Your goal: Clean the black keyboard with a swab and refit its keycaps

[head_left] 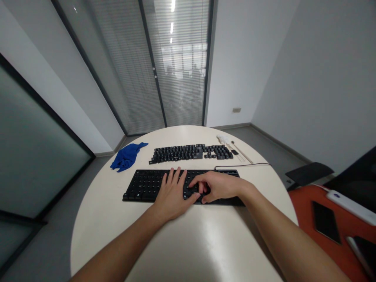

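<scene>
A black keyboard base [143, 186] lies on the table with most of its keycaps off, its bare switch rows showing. My left hand [172, 196] rests flat across its middle, fingers spread and pointing away from me. Just right of it, my right hand [216, 186] is bent over the base, fingers curled and index finger and thumb drawn inward; whatever lies between them is hidden. Behind the base, loose black keycaps [179, 152] are laid out in rows like a keyboard layout.
A crumpled blue cloth [126, 156] lies at the table's left. A white fluffy item [223, 140], a thin stick [243, 152] and a small black piece [234, 152] are at the back right. A cable [243, 165] runs right. Beyond the round table [100, 219], a phone [326, 221] rests on an orange surface.
</scene>
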